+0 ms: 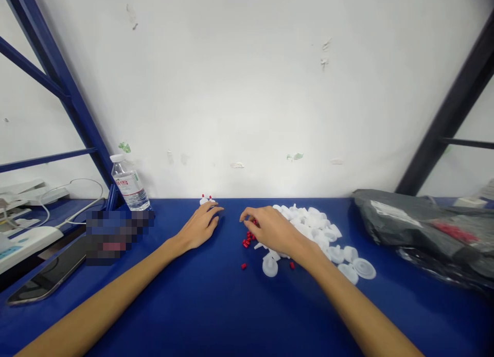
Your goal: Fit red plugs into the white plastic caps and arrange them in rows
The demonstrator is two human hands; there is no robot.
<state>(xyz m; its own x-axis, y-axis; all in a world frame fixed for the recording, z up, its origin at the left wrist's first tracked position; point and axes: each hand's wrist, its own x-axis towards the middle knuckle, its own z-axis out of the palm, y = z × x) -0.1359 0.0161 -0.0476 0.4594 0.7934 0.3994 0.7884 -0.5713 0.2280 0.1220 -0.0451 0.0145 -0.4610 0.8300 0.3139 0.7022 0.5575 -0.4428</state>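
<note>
My left hand (198, 227) is over the blue table with its fingers apart and nothing visible in them. Just beyond its fingertips, two white spout caps (203, 200) with red tips stand by the wall. My right hand (272, 227) hovers with bent fingers over small red caps (247, 241); a gap shows between thumb and forefinger, and a bit of red appears behind them. Partly hidden by this hand lies a heap of white plastic spout caps (314, 223). One white spout cap (269, 265) lies nearer me, between two stray red caps (244, 266).
At the left stand a water bottle (131, 184), a phone (48, 272) and a white power strip (29, 244) with cables. A dark plastic bag (405, 226) lies at the right. Blue frame posts (64, 84) rise at the left, before a white wall (247, 89).
</note>
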